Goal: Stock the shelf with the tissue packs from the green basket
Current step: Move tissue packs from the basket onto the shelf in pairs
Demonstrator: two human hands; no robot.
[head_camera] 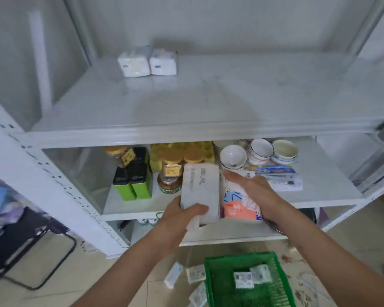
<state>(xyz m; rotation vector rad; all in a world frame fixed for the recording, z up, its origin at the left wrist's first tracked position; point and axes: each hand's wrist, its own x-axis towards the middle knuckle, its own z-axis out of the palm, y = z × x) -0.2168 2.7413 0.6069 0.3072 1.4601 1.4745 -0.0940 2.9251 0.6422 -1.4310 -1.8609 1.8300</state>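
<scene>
My left hand (182,214) gripped a white tissue pack (201,191) at its lower end, thumb curled across the front face and fingers wrapped behind. The pack stood nearly upright in the air, in front of the front edge of the lower shelf (319,191). My right hand (252,189) lay flat against the pack's right side, fingers straight and extended, not curled around it.

Two tissue packs (148,63) stood side by side and touching near the back edge of the upper shelf (208,100), left of its centre.

The green basket (211,282) sat on the floor below my forearms. Two tissue packs (249,276) lay inside it, near its centre. More packs (195,273) lay on the floor just beside the basket's left wall.

On the lower shelf, green tins with black lids (134,182) stood toward the left. Jars with yellow lids (172,167) stood just right of them, behind the held pack. White bowls (259,154) were grouped near the back edge, right of centre. A printed packet (239,207) with an orange patch lay at the front edge beneath my right hand.

A black folding chair (29,247) stood on the floor at the left.
</scene>
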